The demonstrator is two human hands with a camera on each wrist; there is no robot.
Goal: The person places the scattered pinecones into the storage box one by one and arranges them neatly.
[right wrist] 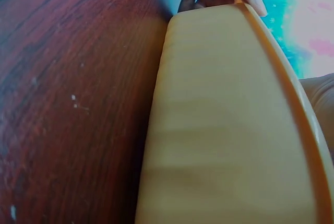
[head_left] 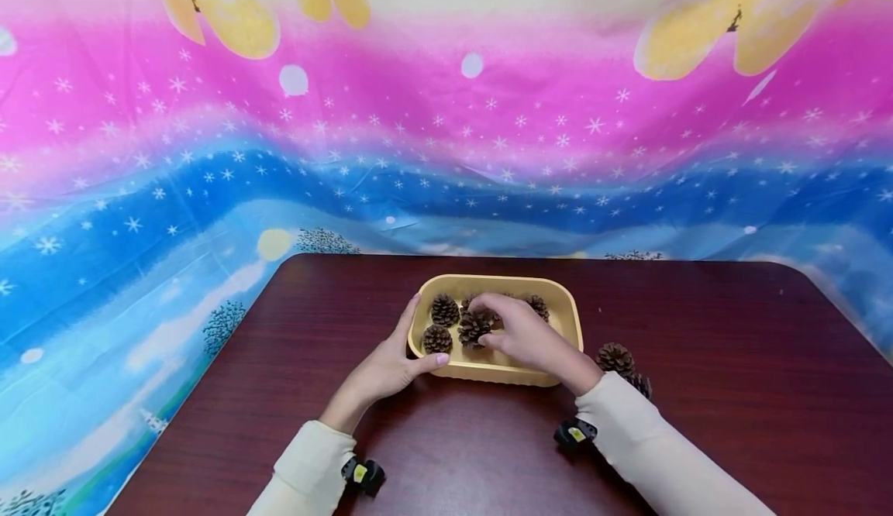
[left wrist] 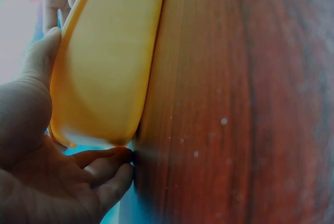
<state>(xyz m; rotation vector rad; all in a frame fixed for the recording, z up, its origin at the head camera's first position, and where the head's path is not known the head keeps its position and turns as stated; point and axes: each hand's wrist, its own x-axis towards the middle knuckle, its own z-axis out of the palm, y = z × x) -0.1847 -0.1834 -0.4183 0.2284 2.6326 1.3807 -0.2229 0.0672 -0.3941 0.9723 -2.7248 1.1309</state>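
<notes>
A yellow plastic container (head_left: 495, 374) sits on the table with several brown pine cones inside. My left hand (head_left: 384, 369) grips its left end, the thumb on the front rim and the fingers along the end wall. In the left wrist view, those fingers (left wrist: 104, 174) bend against the container's end wall (left wrist: 109, 57). Over the inside, my right hand (head_left: 519, 334) pinches a pine cone (head_left: 474, 328) between thumb and fingers. Two pine cones, one behind (head_left: 444, 310) and one in front (head_left: 437, 339), lie at the left. Another pine cone (head_left: 537, 307) shows beyond the right hand, which partly hides others.
Outside the container, beside my right wrist, lie pine cones (head_left: 615, 359), partly covered by the sleeve. The dark red wooden table (head_left: 725, 330) has rounded far corners. A printed pink and blue cloth (head_left: 446, 136) hangs behind it and along the sides.
</notes>
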